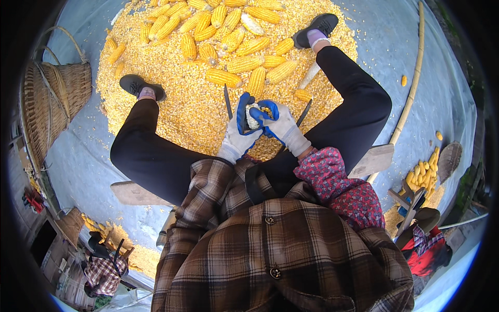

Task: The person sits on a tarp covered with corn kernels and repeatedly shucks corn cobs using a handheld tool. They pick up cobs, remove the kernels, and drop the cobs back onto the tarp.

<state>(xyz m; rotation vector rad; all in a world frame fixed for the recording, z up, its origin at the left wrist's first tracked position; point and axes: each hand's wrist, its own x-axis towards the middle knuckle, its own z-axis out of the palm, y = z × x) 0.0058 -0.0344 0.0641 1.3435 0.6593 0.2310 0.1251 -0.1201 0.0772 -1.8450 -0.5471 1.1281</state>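
My left hand (239, 130), in a white knit glove with a blue coated palm, grips one side of a corn cob (252, 117). White bare cob shows on its left side, and some yellow kernels remain near my right fingers. My right hand (278, 123), gloved the same way, holds the cob's other side with the thumb across it. Beneath both hands spreads a heap of loose corn kernels (187, 128). Just beyond them lie several yellow ears of corn (256, 81). Dark narrow strips stick out beside the left hand (228, 102) and the right hand (304, 112); what they belong to is hidden.
My legs straddle the heap from a wooden bench (372, 160). A woven basket (58, 97) stands left on the blue sheet (432, 97); a bamboo pole (413, 84) lies right. Two other people (105, 271) (427, 249) sit behind near more corn (423, 175).
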